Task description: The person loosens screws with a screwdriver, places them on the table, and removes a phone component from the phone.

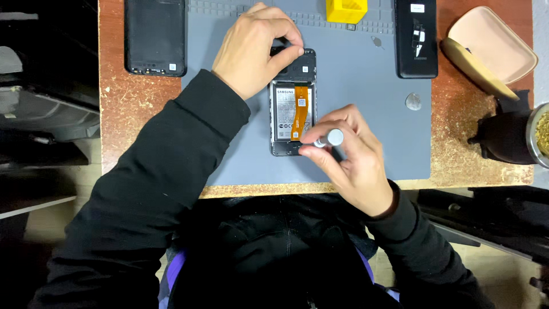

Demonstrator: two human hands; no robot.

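Note:
An opened smartphone point(284, 117) lies on the grey work mat point(366, 114), its white battery and an orange flex cable exposed. My left hand point(254, 48) pinches the phone's top end, steadying it. My right hand point(349, 163) grips a silver screwdriver point(331, 139), held upright with its tip at the phone's lower right corner. Both sleeves are black.
A black phone back cover point(155, 37) lies at the mat's far left, another black cover point(416, 37) at the far right. A yellow block point(346, 10) sits at the back. A small round silvery piece point(413, 102), a pink case point(486, 48) and a dark cup point(509, 137) lie right.

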